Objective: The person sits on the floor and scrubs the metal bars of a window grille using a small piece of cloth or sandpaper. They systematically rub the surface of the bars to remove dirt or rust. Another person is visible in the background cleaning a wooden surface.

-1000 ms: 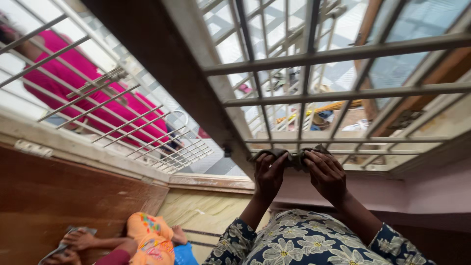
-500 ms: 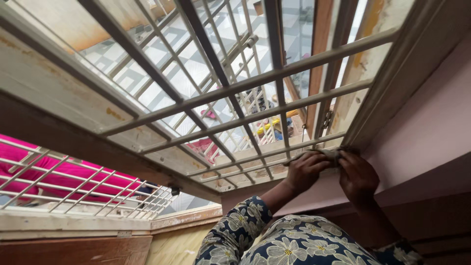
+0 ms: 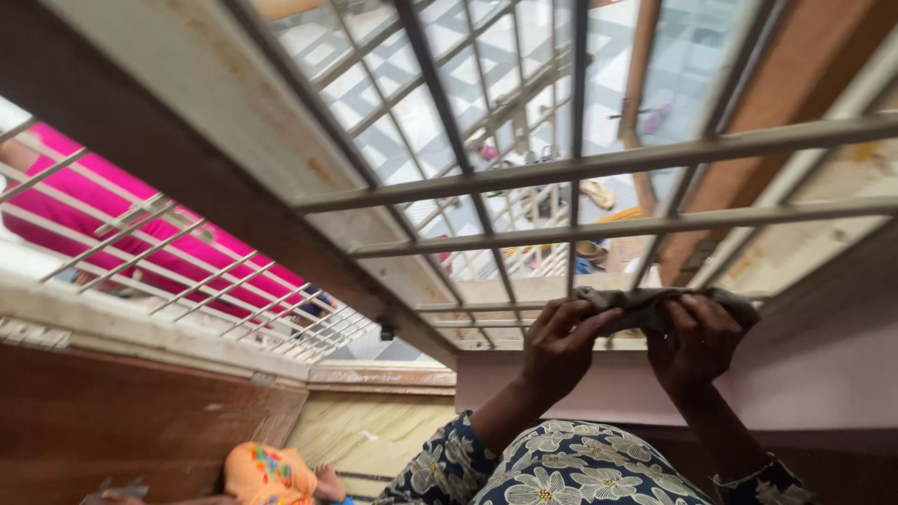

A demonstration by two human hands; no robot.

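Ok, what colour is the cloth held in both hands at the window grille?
The cloth is dark grey-brown, seen best in the head view.

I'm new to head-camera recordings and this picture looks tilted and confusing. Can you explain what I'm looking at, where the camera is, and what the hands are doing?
The camera sits on a person's head and looks along their own arms, so the room appears tilted. The two arms in dark sleeves with white flowers belong to that person. The left hand and the right hand both grip a dark grey cloth, stretched between them and held up against the lower bars of a pale metal window grille. Below the grille runs a pinkish wall. To the left stands a second grille with bright pink fabric behind it. At the bottom left, another person in an orange top is partly visible; their hands are hard to make out.
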